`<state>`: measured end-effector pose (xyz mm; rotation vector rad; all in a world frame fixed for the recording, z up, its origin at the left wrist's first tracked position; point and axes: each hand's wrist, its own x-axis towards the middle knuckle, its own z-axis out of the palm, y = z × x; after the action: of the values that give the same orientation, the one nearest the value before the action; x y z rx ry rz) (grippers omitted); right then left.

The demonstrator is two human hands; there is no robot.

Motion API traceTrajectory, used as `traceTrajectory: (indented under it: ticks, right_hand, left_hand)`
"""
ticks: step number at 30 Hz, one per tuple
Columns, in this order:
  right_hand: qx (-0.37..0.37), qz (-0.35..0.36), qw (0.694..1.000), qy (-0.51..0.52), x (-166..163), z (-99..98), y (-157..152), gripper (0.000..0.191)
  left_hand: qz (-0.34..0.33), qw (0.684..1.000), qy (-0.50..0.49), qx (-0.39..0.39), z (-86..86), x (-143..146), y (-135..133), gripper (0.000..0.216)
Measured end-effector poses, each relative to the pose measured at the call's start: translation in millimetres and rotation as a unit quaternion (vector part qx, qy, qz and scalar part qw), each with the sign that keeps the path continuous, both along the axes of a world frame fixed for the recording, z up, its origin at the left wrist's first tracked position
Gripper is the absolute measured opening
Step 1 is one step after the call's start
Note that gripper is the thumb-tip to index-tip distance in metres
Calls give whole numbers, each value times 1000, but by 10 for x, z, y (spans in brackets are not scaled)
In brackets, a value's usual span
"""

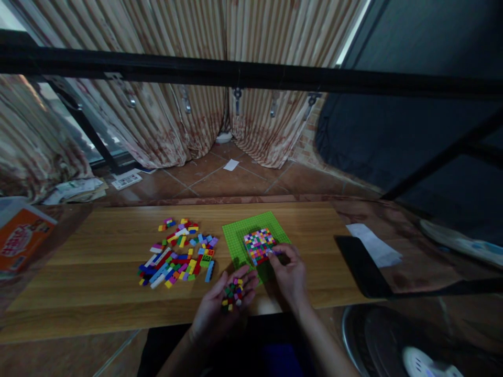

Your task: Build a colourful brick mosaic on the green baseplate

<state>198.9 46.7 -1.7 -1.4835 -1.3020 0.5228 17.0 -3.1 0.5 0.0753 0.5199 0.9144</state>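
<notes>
One brick block (259, 244): squarish, low, studded on top, a tight patchwork of orange, pink, white, purple, yellow and green. Sits on a green baseplate (237, 234), atop a wooden table (113, 256). Right hand (290, 272): fingertips bent together at the block's right edge; cannot tell whether pinching a piece. Left hand (227, 299): palm up, fingers loosely spread, cradling small mixed bricks (234, 289). Leftward: loose brick pile (183, 258), multicoloured.

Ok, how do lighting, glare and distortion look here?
In the head view, light is dim, with a washed-out patch at upper left, faint sheen near the front edge of the table, wide-angle stretching toward the borders, and soft small bricks in the left hand.
</notes>
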Motion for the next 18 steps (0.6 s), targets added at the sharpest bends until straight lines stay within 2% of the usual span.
traceTrajectory:
  ticks: [10,15,18]
  right_hand:
    - [-17,28,999,3,57,-46,38,17]
    - [20,4,1000,-16,99,105,-163,20]
    - [1,69,998,-12,46,228,-409,17]
  left_hand:
    - [7,1000,20,12,-4,14,-9,40]
    - [18,1000,7,17,-8,13,-16,42]
    - [18,1000,-5,13,4,20,-19,43]
